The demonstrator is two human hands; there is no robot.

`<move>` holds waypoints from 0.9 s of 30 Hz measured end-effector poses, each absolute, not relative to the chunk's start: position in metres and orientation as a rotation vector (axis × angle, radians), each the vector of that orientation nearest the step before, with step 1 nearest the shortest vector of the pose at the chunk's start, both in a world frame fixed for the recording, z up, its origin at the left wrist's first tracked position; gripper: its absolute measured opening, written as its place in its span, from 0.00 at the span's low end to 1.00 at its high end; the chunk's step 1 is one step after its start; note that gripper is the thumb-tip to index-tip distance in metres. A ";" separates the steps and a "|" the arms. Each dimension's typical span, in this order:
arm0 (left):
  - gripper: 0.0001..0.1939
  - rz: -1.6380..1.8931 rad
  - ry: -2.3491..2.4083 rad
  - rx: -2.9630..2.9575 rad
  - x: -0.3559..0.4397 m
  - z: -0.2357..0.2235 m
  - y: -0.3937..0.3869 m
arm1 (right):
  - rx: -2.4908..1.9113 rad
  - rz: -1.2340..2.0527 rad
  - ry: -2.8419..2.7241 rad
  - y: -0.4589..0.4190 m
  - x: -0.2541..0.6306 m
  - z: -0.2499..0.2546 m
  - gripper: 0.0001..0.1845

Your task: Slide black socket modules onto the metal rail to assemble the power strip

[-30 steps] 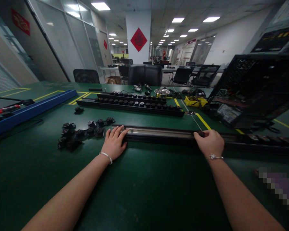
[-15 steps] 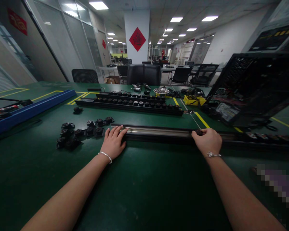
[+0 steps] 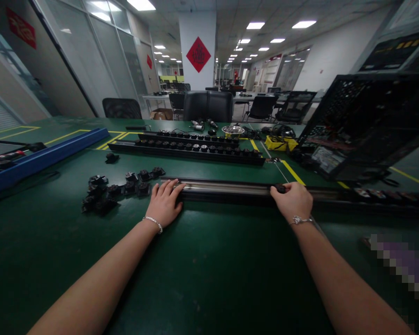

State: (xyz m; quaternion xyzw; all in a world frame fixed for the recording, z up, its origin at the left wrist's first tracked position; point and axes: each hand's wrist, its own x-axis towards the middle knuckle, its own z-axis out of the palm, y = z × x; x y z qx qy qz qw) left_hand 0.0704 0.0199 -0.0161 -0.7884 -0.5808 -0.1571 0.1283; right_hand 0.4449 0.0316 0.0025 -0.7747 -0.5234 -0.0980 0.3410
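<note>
A long black rail [image 3: 226, 187] with a shiny inner channel lies crosswise before me on the green table. My left hand [image 3: 165, 202] rests on its left end, fingers stretched over the top and the thumb apart at the near side. Farther right, my right hand [image 3: 293, 199] pinches a small round black part [image 3: 280, 188] at the channel; the fingers partly hide it. Left of my left hand lies a loose group of small black square parts [image 3: 130, 186]. Similar parts [image 3: 380, 194] sit in the rail's stretch to the right.
Behind are black rails [image 3: 188, 155] filled with parts. A metal bowl [image 3: 233, 131], power tools [image 3: 197, 125] and a yellow box [image 3: 280, 143] stand at the back. An open computer case [image 3: 356, 125] is at right, a blue beam [image 3: 49, 158] at left, a pixelated object [image 3: 401, 265] at lower right.
My right hand has moved a little to the left along the rail with the small black part. My left hand has stayed in place on the rail.
</note>
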 end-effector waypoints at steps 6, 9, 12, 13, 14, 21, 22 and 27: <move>0.29 -0.445 -1.692 -2.295 0.071 -0.015 0.019 | -2.063 -0.177 -1.358 0.030 0.439 0.007 0.16; 0.28 -0.451 -1.689 -2.293 0.071 -0.016 0.019 | -2.053 -0.161 -1.365 0.029 0.435 0.009 0.16; 0.28 -0.457 -1.690 -2.292 0.071 -0.016 0.019 | -2.023 -0.151 -1.386 0.029 0.430 0.009 0.17; 0.28 -0.457 -1.692 -2.292 0.071 -0.016 0.020 | -2.011 -0.149 -1.393 0.029 0.429 0.009 0.17; 0.28 -0.458 -1.694 -2.292 0.071 -0.016 0.020 | -2.000 -0.150 -1.398 0.029 0.428 0.009 0.18; 0.28 -0.457 -1.696 -2.298 0.071 -0.015 0.019 | -1.962 -0.163 -1.431 0.029 0.425 0.006 0.20; 0.28 -0.463 -1.700 -2.300 0.071 -0.015 0.019 | -1.952 -0.165 -1.436 0.029 0.424 0.006 0.21; 0.28 -0.473 -1.707 -2.305 0.071 -0.015 0.019 | -1.926 -0.129 -1.441 0.029 0.422 0.006 0.23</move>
